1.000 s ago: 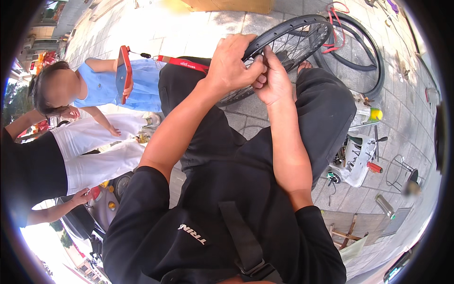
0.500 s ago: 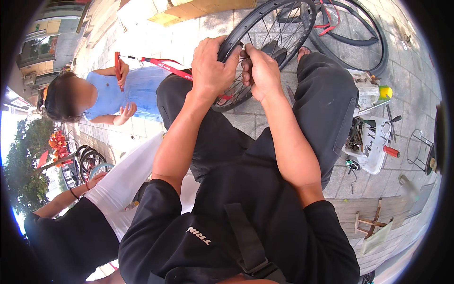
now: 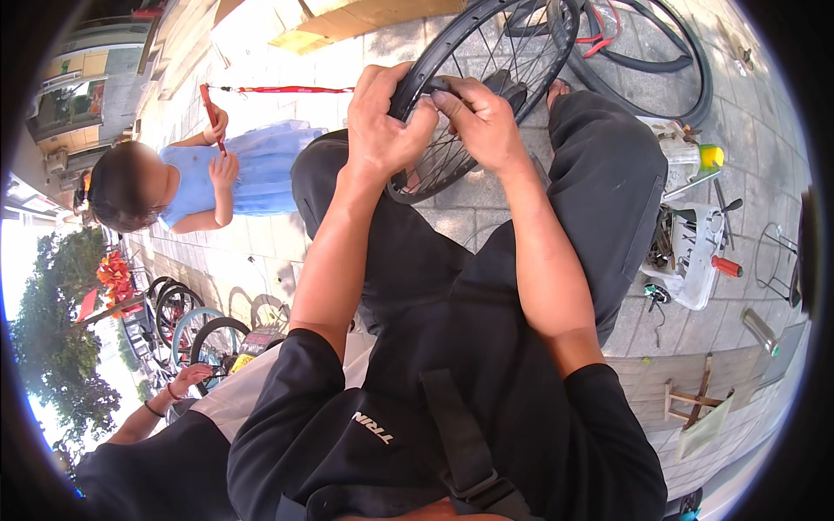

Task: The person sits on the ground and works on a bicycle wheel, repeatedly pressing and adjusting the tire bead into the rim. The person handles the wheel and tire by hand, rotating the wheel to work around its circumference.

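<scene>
My left hand [image 3: 387, 126] grips the black spoked wheel rim [image 3: 424, 61] with fingers wrapped over its outer side and thumb near the inner edge. My right hand [image 3: 482, 126] is beside it, fingers curled at the inside of the rim; a small dark piece shows at those fingertips, too hidden to name. The wheel stands tilted between my knees in dark trousers [image 3: 599, 208]. A loose tyre [image 3: 695, 100], a black tube and a red strap [image 3: 599, 35] lie on the paving beyond it.
A person in blue [image 3: 239, 174] at left holds a red object [image 3: 208, 108] on a lanyard. Another person [image 3: 156, 451] is lower left, near parked bicycles [image 3: 208, 339]. At right are a white tool tray [image 3: 695, 256], a red-handled tool [image 3: 727, 266] and a wooden stool [image 3: 695, 399]. Cardboard [image 3: 347, 22] lies ahead.
My hands and the wheel appear further left. My right fingers have shifted up along the rim. The person in white trousers has moved lower; the blue-clad person's hands have shifted on the red object.
</scene>
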